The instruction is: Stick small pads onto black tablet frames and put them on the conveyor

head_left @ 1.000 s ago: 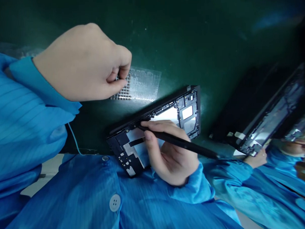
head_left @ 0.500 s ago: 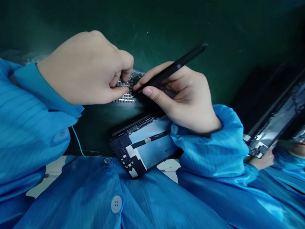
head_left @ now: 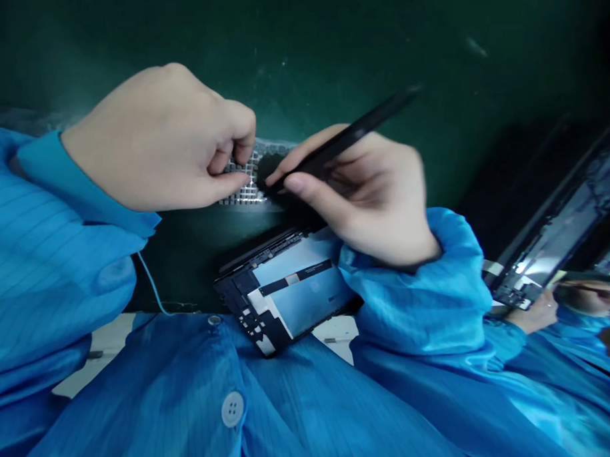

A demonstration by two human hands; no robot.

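My left hand [head_left: 156, 140] is closed, its fingers curled and its thumb and forefinger down on a sheet of small dark squares on clear backing [head_left: 241, 196]. Pinched in my right hand [head_left: 378, 192] are slim black tweezers [head_left: 346, 139], slanting down to the left. Their tip is at the right part of the sheet, beside my left thumb; whether it holds a piece is too small to tell. Below my right hand, an opened tablet-like device [head_left: 307, 298] with a blue-grey panel lies tilted at the table edge, its right end partly hidden by my sleeve.
Dark green table surface [head_left: 329, 61] spreads beyond my hands. At right, a co-worker's hand [head_left: 538, 314] holds another opened device [head_left: 550, 240]; the co-worker's other hand [head_left: 595, 295] has a slim tool. A blue cord [head_left: 151, 284] hangs from my left cuff.
My left hand has shifted slightly left, away from my right hand. The tweezers' tip stays by the sheet. More of the co-worker's second hand and tool shows at right.
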